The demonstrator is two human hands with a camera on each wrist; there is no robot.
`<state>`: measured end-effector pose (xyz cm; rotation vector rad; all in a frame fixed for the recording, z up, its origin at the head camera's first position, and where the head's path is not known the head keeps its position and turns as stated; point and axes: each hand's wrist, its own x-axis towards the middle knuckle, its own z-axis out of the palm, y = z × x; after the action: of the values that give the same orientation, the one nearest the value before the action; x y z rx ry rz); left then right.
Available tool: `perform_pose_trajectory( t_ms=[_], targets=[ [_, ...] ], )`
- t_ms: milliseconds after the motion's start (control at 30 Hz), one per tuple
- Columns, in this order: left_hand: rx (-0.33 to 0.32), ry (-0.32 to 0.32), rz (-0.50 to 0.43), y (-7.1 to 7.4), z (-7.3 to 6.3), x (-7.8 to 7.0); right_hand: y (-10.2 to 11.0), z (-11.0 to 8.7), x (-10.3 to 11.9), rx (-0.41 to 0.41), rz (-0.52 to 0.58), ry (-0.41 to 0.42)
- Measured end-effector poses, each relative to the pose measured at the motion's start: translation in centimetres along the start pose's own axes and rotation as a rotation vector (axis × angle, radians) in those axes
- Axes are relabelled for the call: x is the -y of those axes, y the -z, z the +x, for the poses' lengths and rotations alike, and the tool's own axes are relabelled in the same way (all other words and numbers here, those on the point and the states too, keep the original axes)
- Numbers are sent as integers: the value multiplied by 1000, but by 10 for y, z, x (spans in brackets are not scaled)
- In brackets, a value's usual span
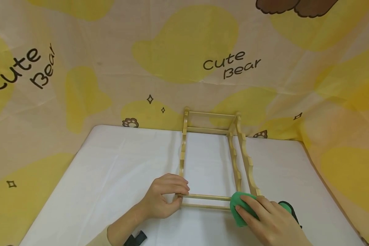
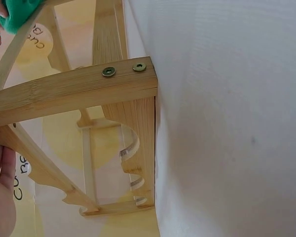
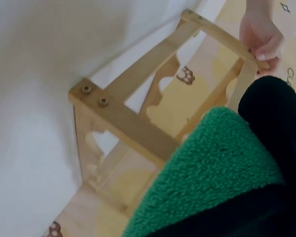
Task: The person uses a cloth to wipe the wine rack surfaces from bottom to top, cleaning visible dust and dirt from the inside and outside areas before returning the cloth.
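Observation:
A light wooden rack (image 1: pixel 206 197) with notched side rails and cross bars stands on the white table, with round metal bolts on its end piece (image 2: pixel 74 91). My left hand (image 1: pixel 164 195) grips its near left corner between thumb and fingers. In my right hand (image 1: pixel 270 220) is a green fluffy cloth (image 1: pixel 242 209), pressed against the near right corner of the rack. Much of that corner is hidden behind the cloth. In the right wrist view the cloth (image 3: pixel 212 168) covers part of the end frame, beside blurred black shapes.
The white tabletop (image 1: pixel 123 164) spreads around the rack. A yellow and cream curtain (image 1: pixel 184 44) printed with "Cute Bear" rises behind and at both sides, close to the rack's far end. A black object (image 1: pixel 136 238) sits by the left wrist.

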<state>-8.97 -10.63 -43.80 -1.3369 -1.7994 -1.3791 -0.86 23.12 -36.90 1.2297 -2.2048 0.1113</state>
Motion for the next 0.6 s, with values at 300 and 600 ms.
perform_pose_trajectory(
  t_ms=[300,600],
  targets=[
    [3,-4,-5,0,0,0,19,-16,-1,52,-19,-135],
    [-6,-10,19,-1,0,-1,25,-27,-24,-68,-71,-129]
  ],
)
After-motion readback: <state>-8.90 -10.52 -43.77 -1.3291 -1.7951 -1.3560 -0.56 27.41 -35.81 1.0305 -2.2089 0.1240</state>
